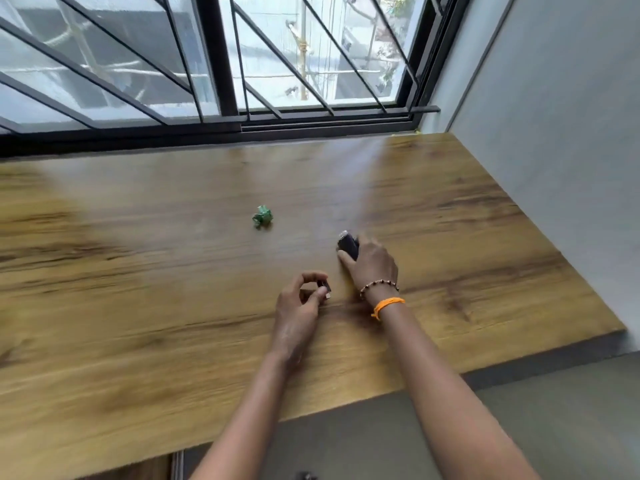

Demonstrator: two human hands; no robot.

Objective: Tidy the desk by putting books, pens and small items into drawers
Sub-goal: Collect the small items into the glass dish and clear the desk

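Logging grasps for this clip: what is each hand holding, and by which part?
Left hand pinches a small dark item at its near end. Right hand closes over the near part of a dark oblong object.

Wooden worktop (173,271) under a barred window (214,64), green wad (262,216) at 12 o'clock, right hand (372,263) clasping a dark gadget (348,245), left hand (299,303) pinching a small black item (325,289)

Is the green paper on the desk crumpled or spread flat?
Crumpled: the green paper sits as a small wrinkled ball on the desk, untouched.

Single head-worn view, looking forward and down, close above wooden desk (173,271), window (214,64) beyond
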